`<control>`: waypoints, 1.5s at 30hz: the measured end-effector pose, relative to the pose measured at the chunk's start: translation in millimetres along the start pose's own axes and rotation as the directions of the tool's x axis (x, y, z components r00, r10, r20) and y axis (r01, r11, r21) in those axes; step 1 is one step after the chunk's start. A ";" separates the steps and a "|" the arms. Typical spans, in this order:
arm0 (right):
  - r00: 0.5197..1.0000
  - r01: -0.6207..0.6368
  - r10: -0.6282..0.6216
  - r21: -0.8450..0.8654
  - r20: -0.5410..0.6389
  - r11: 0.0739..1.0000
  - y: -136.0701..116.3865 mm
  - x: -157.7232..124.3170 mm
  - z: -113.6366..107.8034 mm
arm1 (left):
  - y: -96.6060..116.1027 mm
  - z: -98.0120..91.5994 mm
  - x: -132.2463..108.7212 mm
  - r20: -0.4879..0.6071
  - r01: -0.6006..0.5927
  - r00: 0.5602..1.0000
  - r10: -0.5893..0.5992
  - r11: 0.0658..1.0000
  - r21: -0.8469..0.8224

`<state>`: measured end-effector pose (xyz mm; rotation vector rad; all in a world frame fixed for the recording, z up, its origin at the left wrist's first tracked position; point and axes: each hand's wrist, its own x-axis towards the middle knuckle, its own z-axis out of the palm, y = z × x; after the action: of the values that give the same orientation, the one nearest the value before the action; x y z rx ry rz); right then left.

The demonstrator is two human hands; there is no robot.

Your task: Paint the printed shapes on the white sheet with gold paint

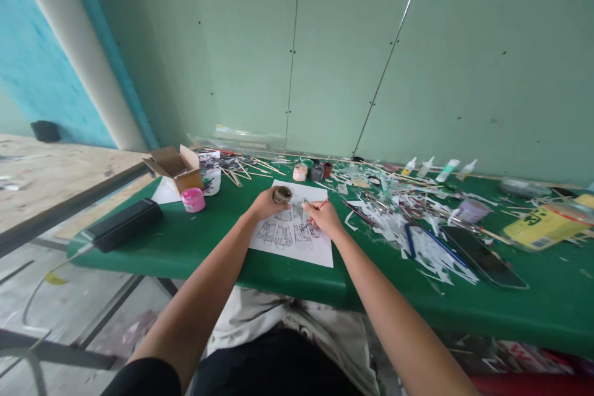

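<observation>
A sheet of white paper with black line drawings point(320, 255) lies on the green table in front of me. My left hand point(264, 205) is wrapped around a small open jar of brownish paint point(283, 195), over the paper's left side. On the right part of the sheet, my right hand point(323, 218) pinches a thin red paintbrush point(324, 202); its tip is too small to make out. Behind the paper stand a peach paint jar point(300, 172), a dark grey jar point(317, 172) and a dark red jar point(327, 169).
To the left are a pink paint jar point(193, 200), an open cardboard box point(179, 172) and a black oblong device point(124, 224). Paper scraps point(394, 223), a phone point(482, 257), several glue bottles point(447, 171) and a yellow container point(547, 226) cover the right. A green wall point(241, 43) rises behind.
</observation>
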<state>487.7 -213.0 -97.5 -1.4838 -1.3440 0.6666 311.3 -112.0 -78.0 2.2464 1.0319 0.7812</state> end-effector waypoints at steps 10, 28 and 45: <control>1.000 -0.015 0.015 -0.007 -0.011 1.000 -2.4 -1.2 0.1 | 1.8 -0.3 -0.2 0.007 0.010 1.000 -0.010 1.000 -0.009; 1.000 -0.005 0.005 -0.013 -0.019 1.000 -1.4 -0.9 0.3 | 1.4 -0.6 -0.5 0.007 0.004 1.000 -0.004 1.000 -0.009; 1.000 -0.020 0.020 0.005 -0.022 1.000 -0.2 0.6 0.4 | -0.6 0.1 0.2 0.010 0.002 1.000 -0.002 1.000 -0.006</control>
<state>487.4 -212.3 -97.4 -1.4983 -1.3114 0.6643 311.1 -111.5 -78.4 2.2418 1.0263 0.7698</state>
